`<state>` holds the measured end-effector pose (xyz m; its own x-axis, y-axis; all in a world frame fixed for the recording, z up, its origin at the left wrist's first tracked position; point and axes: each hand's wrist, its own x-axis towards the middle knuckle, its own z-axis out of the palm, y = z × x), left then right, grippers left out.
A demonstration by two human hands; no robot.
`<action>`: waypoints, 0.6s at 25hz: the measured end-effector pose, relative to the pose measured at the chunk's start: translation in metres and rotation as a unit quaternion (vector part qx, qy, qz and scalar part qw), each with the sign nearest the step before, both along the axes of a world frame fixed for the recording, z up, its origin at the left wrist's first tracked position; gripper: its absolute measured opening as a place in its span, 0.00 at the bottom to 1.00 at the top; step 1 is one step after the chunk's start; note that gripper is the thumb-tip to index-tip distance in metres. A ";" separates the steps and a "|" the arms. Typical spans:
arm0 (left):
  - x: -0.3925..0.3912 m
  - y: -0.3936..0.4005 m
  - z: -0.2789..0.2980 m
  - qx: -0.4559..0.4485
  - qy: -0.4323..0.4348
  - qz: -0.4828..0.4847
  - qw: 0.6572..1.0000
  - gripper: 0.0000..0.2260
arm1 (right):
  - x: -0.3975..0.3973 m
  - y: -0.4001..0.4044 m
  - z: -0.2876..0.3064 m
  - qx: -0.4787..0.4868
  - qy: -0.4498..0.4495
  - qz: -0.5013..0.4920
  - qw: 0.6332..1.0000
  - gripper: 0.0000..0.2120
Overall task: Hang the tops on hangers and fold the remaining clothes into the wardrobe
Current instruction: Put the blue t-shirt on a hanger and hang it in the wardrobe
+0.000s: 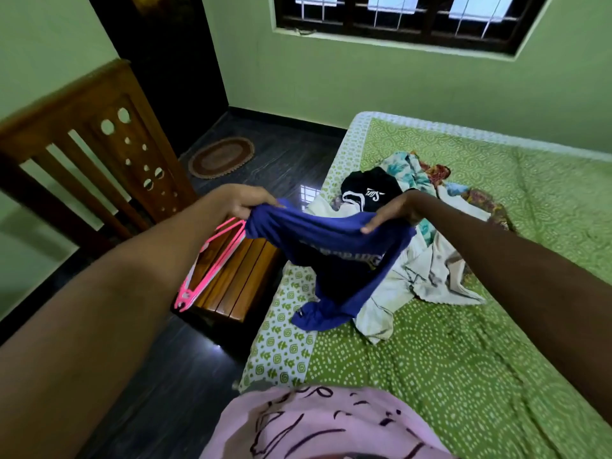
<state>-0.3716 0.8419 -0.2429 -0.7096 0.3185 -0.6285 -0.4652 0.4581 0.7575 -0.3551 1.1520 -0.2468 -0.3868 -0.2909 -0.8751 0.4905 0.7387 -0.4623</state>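
Observation:
A blue top (334, 260) with pale lettering hangs between my two hands above the bed's left edge, its lower part touching the bedsheet. My left hand (246, 202) grips one bunched end of it. My right hand (394, 212) grips the other end. Below my left hand, pink hangers (212, 260) lie on a wooden stool (241, 283). A pile of clothes (420, 260) sits on the bed behind the top, with a black garment (371, 190) and a floral one (410, 170) on it.
The bed (463, 342) has a green patterned sheet and fills the right side. A wooden headboard-like frame (99, 154) stands at the left. A round mat (220, 157) lies on the dark floor by a dark doorway (165, 61). A barred window (407, 18) is above.

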 end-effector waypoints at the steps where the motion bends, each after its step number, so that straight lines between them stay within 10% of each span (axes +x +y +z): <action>1: 0.004 -0.004 0.006 0.015 -0.086 -0.028 0.996 0.06 | -0.003 0.002 0.008 -0.004 -0.022 0.034 0.999 0.38; 3: 0.009 -0.006 0.012 0.051 -0.118 0.002 0.992 0.12 | -0.010 0.000 0.021 -0.006 0.002 0.021 1.000 0.34; 7: 0.010 -0.010 -0.033 -0.040 0.027 0.120 0.992 0.11 | -0.023 -0.012 -0.005 0.102 0.340 0.035 0.934 0.16; 15: 0.073 -0.024 -0.145 -0.080 -0.030 0.107 0.991 0.06 | -0.008 -0.025 -0.109 0.190 0.195 0.201 0.941 0.17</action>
